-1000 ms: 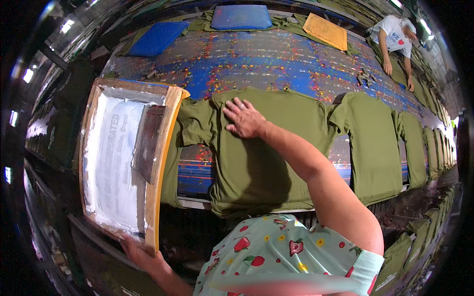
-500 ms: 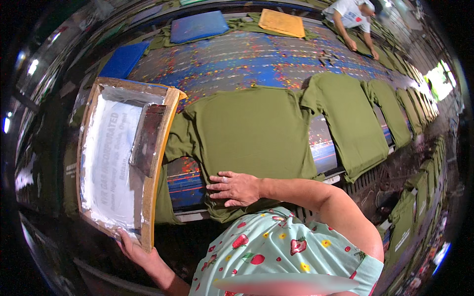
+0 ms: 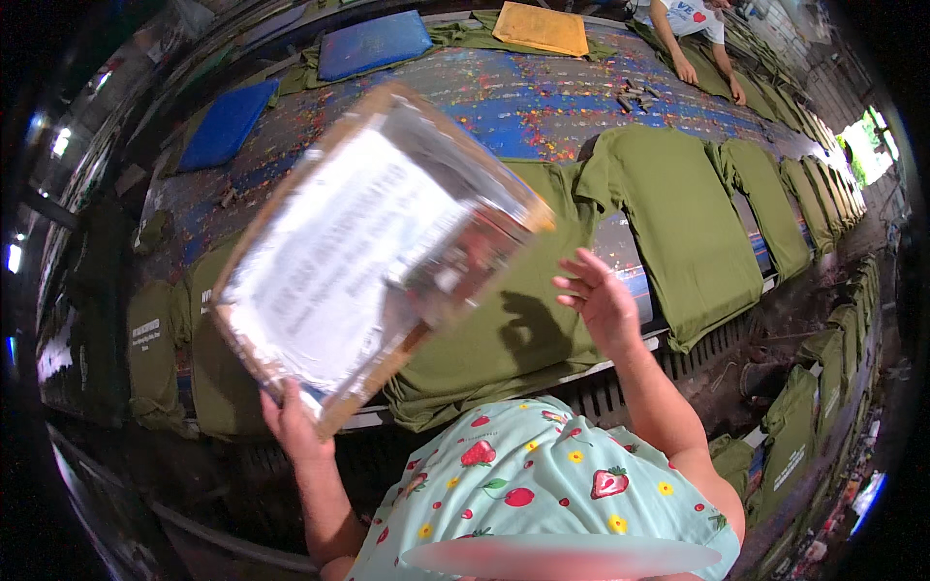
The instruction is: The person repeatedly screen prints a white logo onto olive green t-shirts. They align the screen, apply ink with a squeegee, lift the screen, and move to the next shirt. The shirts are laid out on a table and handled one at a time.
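My left hand [image 3: 298,426] grips the near lower corner of a wooden-framed printing screen [image 3: 254,254], its mesh whitened with ink. The screen is tilted, held over an olive green T-shirt [image 3: 484,339] laid flat on the long table. A dark squeegee [image 3: 470,257] rests inside the frame along its right side, blurred by motion. To the right of the screen my right hand [image 3: 603,300] is raised above the shirt, fingers apart and nothing in them. Its shadow falls on the cloth, and the screen hides the shirt's left part.
More olive shirts [image 3: 678,232] lie in a row along the table to the right, and printed ones [image 3: 218,358] to the left. Blue screens [image 3: 373,46] and a yellow one [image 3: 541,29] lie on the far side. A co-worker [image 3: 693,29] leans over shirts at the far right.
The screen has swung from the left toward the right, turning over the shirt, with my left hand still on it. My right hand has lifted off the shirt and moved right.
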A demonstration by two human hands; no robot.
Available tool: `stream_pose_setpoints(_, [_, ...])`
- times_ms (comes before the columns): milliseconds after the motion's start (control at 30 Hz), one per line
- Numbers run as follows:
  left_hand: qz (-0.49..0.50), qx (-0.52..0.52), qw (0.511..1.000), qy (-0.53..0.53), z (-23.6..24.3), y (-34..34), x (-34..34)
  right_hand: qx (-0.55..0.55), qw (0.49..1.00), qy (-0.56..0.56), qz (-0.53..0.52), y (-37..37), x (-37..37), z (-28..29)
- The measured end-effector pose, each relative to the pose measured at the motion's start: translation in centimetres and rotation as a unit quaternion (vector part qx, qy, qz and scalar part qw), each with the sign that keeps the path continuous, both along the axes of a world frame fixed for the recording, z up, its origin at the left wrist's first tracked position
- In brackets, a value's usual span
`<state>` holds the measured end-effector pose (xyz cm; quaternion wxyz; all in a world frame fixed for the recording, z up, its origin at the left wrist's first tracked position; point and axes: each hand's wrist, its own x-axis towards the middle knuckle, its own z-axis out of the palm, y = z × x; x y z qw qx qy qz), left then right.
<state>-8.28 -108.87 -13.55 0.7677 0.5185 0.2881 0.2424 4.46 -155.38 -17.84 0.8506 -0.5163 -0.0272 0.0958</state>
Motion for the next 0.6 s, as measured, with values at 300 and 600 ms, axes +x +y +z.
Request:
stream_pose_setpoints(300, [-0.239, 0.066, 0.967, 0.060, -5.0, -6.2, 3.3, 0.008, 0.996, 0.071, -0.045, -6.2, -2.6, -2.2])
stream_pose_setpoints(600, [-0.219, 0.050, 0.973, 0.056, -7.8, -5.8, 8.4, -0.041, 0.984, 0.093, -0.147, -6.0, -1.4, -5.3])
